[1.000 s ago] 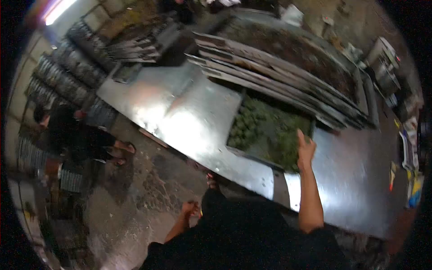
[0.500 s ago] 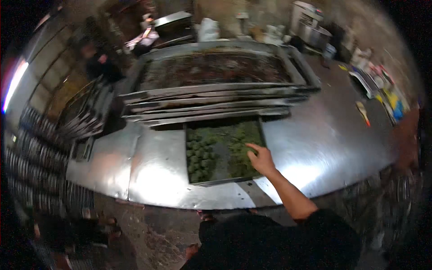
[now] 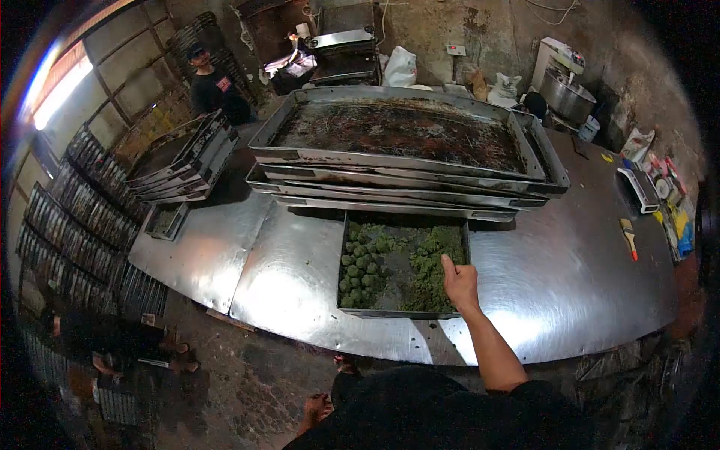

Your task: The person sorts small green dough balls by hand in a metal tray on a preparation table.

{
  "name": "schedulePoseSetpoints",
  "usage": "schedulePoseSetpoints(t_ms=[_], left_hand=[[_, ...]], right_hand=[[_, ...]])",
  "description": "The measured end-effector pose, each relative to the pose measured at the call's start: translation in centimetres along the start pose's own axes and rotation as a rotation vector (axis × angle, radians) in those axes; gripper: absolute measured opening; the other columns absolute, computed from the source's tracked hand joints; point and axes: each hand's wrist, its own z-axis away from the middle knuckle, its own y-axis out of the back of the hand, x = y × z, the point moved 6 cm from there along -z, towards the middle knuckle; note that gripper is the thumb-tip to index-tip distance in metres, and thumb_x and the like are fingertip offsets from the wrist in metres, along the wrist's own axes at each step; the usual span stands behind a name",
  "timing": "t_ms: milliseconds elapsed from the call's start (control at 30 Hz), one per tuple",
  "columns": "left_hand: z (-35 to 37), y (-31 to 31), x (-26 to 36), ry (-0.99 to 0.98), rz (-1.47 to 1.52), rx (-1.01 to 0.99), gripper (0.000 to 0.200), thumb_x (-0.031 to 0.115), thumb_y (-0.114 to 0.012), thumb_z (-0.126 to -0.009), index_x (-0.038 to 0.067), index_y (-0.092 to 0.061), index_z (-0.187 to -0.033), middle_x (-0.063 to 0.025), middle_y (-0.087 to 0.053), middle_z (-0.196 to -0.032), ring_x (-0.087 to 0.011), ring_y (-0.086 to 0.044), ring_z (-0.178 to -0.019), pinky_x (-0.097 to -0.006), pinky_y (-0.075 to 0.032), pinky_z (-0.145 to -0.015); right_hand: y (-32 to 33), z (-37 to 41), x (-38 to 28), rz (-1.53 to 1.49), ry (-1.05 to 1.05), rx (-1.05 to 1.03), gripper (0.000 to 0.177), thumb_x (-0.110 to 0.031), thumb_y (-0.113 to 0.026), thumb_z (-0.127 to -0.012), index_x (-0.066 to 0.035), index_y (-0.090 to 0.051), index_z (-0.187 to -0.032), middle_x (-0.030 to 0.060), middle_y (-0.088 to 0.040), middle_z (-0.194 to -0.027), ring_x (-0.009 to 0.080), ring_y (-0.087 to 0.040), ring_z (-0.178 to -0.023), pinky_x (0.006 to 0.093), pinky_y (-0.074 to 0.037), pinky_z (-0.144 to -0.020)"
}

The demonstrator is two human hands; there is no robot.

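A dark rectangular tray [image 3: 405, 312] lies on the metal table in front of me. Round green balls [image 3: 358, 270] are clustered on its left side, and loose crumbly green mixture [image 3: 431, 264] covers its right side. My right hand [image 3: 460, 285] is over the tray's right edge beside the mixture, fingers curled in and thumb pointing up. Whatever lies inside those fingers is hidden. Low near my body, below the table edge, is my left hand [image 3: 318, 409], small and dim, its fingers not clear enough to read.
Stacked large metal trays [image 3: 405, 135] stand behind the small tray. More trays [image 3: 184, 161] are stacked at the left. A brush [image 3: 628, 238] lies on the right of the metal table [image 3: 555, 247]. A person [image 3: 217, 88] is at the back left; a mixer [image 3: 564, 86] stands back right.
My right hand has gone from pointing fingers over the green mixture to curled fingers at the tray's right edge. The view has shifted, so the table sits further right and lower.
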Motion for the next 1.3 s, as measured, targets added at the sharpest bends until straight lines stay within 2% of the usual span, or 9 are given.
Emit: schedulePoseSetpoints(t_ms=[200, 400, 467, 533, 800, 867, 1000, 1133, 1300], left_hand=[[1.8, 0.1, -2.5, -0.044, 0.148, -0.156, 0.035, 0.039, -0.042, -0.094, 0.010, -0.058, -0.105, -0.0083, -0.062, -0.089, -0.0184, -0.059, -0.083, -0.0336, -0.048, -0.068], [5.2, 1.4, -3.2, 0.033, -0.280, 0.704, 0.045, 0.042, -0.039, -0.095, 0.008, -0.048, -0.123, -0.0099, -0.048, -0.130, -0.0205, -0.052, -0.114, -0.0364, -0.047, -0.085], [6.4, 0.4, -2.6, -0.039, -0.294, 0.713, 0.040, 0.038, -0.039, -0.094, 0.008, -0.049, -0.117, -0.0088, -0.048, -0.119, -0.0197, -0.049, -0.102, -0.0355, -0.045, -0.078], [7.6, -1.2, -2.6, -0.104, -0.314, 0.722, 0.034, 0.034, -0.039, -0.094, 0.007, -0.050, -0.112, -0.0078, -0.048, -0.108, -0.0190, -0.046, -0.091, -0.0347, -0.043, -0.071], [11.7, -10.3, 2.5, -0.336, -0.393, 0.753, 0.019, 0.020, -0.040, -0.091, 0.005, -0.053, -0.093, -0.0041, -0.047, -0.069, -0.0165, -0.037, -0.050, -0.0318, -0.036, -0.048], [8.7, -5.9, 1.9, -0.426, -0.927, 0.706, 0.022, 0.018, -0.046, -0.089, 0.002, -0.056, -0.100, -0.0090, -0.057, -0.067, -0.0176, -0.041, -0.045, -0.0308, -0.037, -0.044], [12.8, -12.7, 3.9, -0.165, -0.509, 0.819, 0.032, 0.025, -0.042, -0.092, 0.001, -0.055, -0.109, -0.0137, -0.062, -0.076, -0.0194, -0.049, -0.049, -0.0318, -0.040, -0.045], [13.9, -14.1, 4.1, -0.212, -0.566, 0.852, 0.035, 0.030, -0.044, -0.093, 0.000, -0.055, -0.107, -0.0157, -0.061, -0.077, -0.0226, -0.054, -0.054, -0.0367, -0.041, -0.045], [8.9, -6.9, 3.0, -0.268, -1.050, 0.828, 0.030, 0.030, -0.047, -0.092, 0.004, -0.056, -0.104, -0.0140, -0.061, -0.081, -0.0215, -0.057, -0.061, -0.0382, -0.043, -0.047]], right_hand=[[-1.6, -1.1, 1.7, -0.274, -0.006, -0.099, 0.037, -0.034, -0.061, -0.088, -0.001, -0.060, -0.071, 0.0029, -0.055, -0.057, 0.0090, -0.050, -0.048, 0.0270, -0.036, -0.043], [-0.6, 0.5, 1.2, -0.434, -0.118, -0.272, 0.025, -0.021, -0.061, -0.086, -0.002, -0.063, -0.103, 0.0114, -0.064, -0.087, 0.0144, -0.065, -0.068, 0.0250, -0.045, -0.050], [-1.5, 0.1, 2.9, -0.278, -0.088, -0.266, 0.027, -0.020, -0.061, -0.084, -0.003, -0.063, -0.105, 0.0130, -0.064, -0.089, 0.0166, -0.066, -0.069, 0.0275, -0.048, -0.054], [-1.5, 0.2, 2.0, -0.027, 0.395, -0.093, 0.034, -0.019, -0.063, -0.078, -0.001, -0.063, -0.106, 0.0209, -0.064, -0.097, 0.0292, -0.065, -0.080, 0.0371, -0.050, -0.068], [-1.0, 0.2, 0.5, 0.171, 0.334, -0.113, 0.040, -0.019, -0.063, -0.077, 0.001, -0.061, -0.111, 0.0199, -0.063, -0.082, 0.0319, -0.062, -0.075, 0.0377, -0.048, -0.072], [-0.9, 0.1, 0.4, 0.198, 0.457, -0.020, 0.041, -0.021, -0.063, -0.078, 0.002, -0.060, -0.113, 0.0170, -0.063, -0.077, 0.0292, -0.061, -0.068, 0.0377, -0.048, -0.069], [0.3, -0.1, -1.5, -0.147, 0.190, -0.029, 0.032, -0.028, -0.059, -0.086, 0.004, -0.062, -0.084, 0.0073, -0.055, -0.061, 0.0155, -0.052, -0.056, 0.0309, -0.042, -0.054], [-0.1, -0.2, -0.3, -0.261, -0.128, -0.078, 0.061, -0.041, -0.050, -0.092, 0.000, -0.044, -0.048, 0.0034, -0.043, -0.045, 0.0110, -0.041, -0.043, 0.0284, -0.032, -0.042], [-0.5, -0.3, 1.8, -0.354, -0.130, -0.014, 0.061, -0.043, -0.049, -0.093, -0.004, -0.043, -0.046, 0.0012, -0.040, -0.042, 0.0113, -0.038, -0.038, 0.0299, -0.031, -0.040]])
